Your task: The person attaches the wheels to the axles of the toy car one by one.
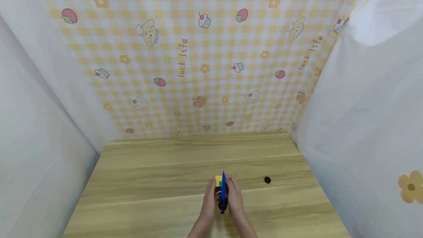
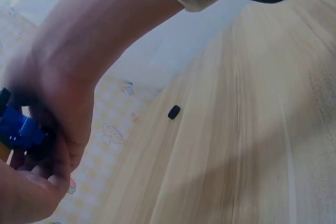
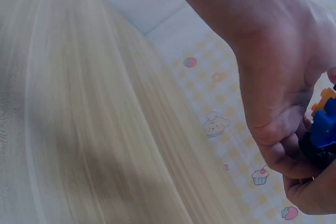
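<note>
Both hands meet around a small toy built of plastic blocks point(image 1: 223, 184), mostly blue with yellow and green parts. My left hand point(image 1: 208, 200) grips it from the left side, by the yellow block point(image 1: 218, 180). From the other side my right hand point(image 1: 234, 198) holds the blue part. At the toy's near end sits a black wheel point(image 1: 223, 205). In the left wrist view, fingers curl round the blue blocks point(image 2: 23, 129) and a black round piece. Orange teeth show beside the blue blocks point(image 3: 324, 127) in the right wrist view. Fingers hide much of the toy.
A loose black tyre point(image 1: 267, 180) lies on the wooden table point(image 1: 148, 186), right of the hands. Behind the table hangs a yellow checked cloth point(image 1: 205, 83). White cloth walls point(image 1: 357, 120) close in both sides.
</note>
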Demonstrator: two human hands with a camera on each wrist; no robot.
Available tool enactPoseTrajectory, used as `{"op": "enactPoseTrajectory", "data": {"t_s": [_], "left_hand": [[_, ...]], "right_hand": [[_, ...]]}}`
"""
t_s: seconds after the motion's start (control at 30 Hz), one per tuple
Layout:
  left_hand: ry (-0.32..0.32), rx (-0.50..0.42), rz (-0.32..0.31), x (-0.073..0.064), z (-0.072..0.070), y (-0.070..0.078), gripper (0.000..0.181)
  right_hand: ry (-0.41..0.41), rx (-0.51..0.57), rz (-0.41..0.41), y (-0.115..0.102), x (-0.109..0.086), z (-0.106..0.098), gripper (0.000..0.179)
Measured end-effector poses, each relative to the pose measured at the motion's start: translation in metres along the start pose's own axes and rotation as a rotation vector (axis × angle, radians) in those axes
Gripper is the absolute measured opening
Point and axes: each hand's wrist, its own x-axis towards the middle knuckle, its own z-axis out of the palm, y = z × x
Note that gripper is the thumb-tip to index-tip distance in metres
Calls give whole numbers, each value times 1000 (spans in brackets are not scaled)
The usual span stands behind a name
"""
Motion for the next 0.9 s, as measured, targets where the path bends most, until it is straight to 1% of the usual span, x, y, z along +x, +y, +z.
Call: {"op": "enactPoseTrajectory", "data": {"t_s": [0.1,0.13,0.2,0.27,0.33,0.4,0.47,0.5,0.57,0.6,0.63,0.67,0.7,0.73,0.77,0.83,0.9], "left_hand": [[57,14,14,0,-2,1,60],[74,20,12,-2,-1,3,57],[110,24,21,-2,-1,4,55],[163,3,23,-3,-1,4,55],[203,-39,29,-4,-1,4,57],[233,-78,41,-3,-4,2,60],[255,-88,42,-4,-6,1,65],[260,-91,48,-4,-8,1,66],[275,-99,56,-4,-11,1,66],[278,-107,58,-4,-13,1,66],[279,-115,59,-4,-14,1,65],[277,-125,60,-5,-16,1,65],[276,-134,57,-5,-17,1,65],[273,-142,53,-5,-18,1,65],[270,-150,48,-5,-19,1,66],[269,-166,50,-5,-20,3,67],[269,-178,58,-3,-21,4,68]], "right_hand": [[-34,-18,0,1,-1,8,40],[-40,-19,-1,3,-1,10,39],[-45,-28,-4,7,0,12,39],[-20,-51,-21,14,3,11,41],[18,-117,-58,23,8,2,41],[85,-231,-102,33,15,-16,38],[179,-375,-206,45,25,-42,32],[236,-451,-256,52,30,-57,28],[380,-593,-341,64,39,-85,23],[451,-649,-374,69,42,-98,22],[513,-698,-384,74,45,-110,24],[559,-736,-365,77,47,-120,27],[588,-754,-331,79,49,-130,32],[594,-766,-281,80,50,-137,39],[582,-773,-226,80,51,-143,46],[528,-779,-136,78,55,-152,60],[466,-785,-91,75,59,-156,67]]}}
